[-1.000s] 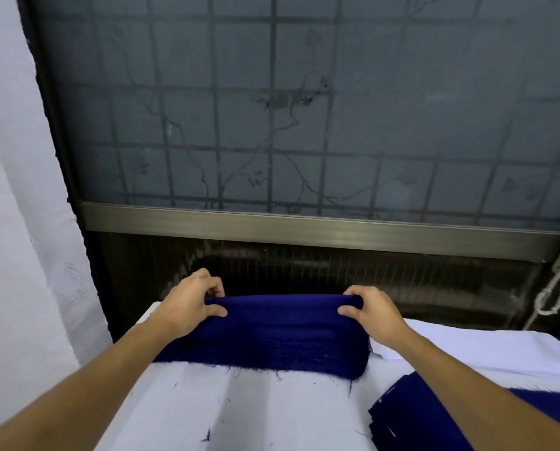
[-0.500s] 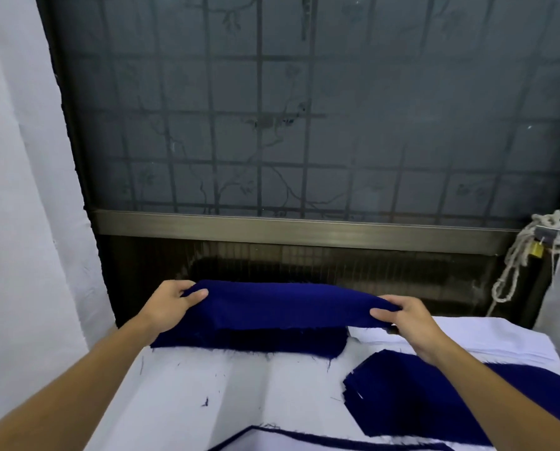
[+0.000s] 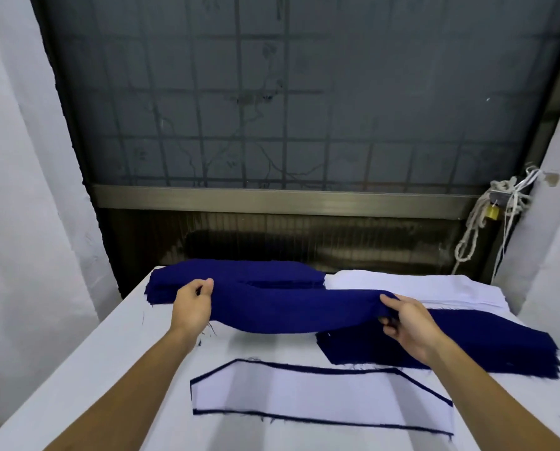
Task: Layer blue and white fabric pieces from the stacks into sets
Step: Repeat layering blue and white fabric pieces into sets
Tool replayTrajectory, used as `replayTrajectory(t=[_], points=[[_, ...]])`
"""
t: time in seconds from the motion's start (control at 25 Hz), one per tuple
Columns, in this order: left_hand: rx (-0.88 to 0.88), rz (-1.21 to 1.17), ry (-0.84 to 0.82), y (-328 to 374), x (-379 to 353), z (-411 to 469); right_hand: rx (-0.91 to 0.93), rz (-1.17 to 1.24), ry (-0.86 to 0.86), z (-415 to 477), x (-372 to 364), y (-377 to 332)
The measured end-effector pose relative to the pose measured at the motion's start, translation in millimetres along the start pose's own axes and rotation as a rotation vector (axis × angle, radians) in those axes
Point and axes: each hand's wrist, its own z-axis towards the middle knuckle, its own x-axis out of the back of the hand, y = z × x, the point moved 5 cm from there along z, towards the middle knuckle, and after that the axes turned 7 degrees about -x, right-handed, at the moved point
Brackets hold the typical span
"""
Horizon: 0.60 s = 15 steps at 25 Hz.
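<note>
Here the step in hand is the carrying of one blue piece off its stack toward the set being built. The left hand is pinched on the piece's left end, thumb over the top edge, and the right hand is clamped on its right end, fingers curled under the cloth. Between them the piece hangs slack, sagging in the middle and clear of the surface.

Taking the started set as the landmark, a white panel lying on a blue one whose dark edge shows all round it, nearest the person: the held piece hangs just beyond it. The far blue stack sits well beyond it and to the left, the white stack well beyond it and to the right, and a second blue stack lies just beyond its right end, partly under the right hand.

By my reading, the next move calls for bringing the piece toward the person and lowering it flat onto the white panel, with its angled ends matched to the outline beneath. Both ends should come down together, taut, or the sagging middle will land first and wrinkle.
</note>
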Motion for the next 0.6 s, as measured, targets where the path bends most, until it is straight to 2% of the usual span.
replayTrajectory(t=[0.24, 0.4, 0.6], points=[[-0.059, -0.022, -0.034, -5, 4, -36, 0.083, 0.052, 0.015, -29, 24, 21], [-0.065, 0.046, -0.049, -18, 4, -57, 0.125, 0.039, 0.218, -50, 49, 48], [-0.096, 0.181, -0.072, -36, 3, -79, 0.186, -0.013, 0.329, -75, 62, 74]])
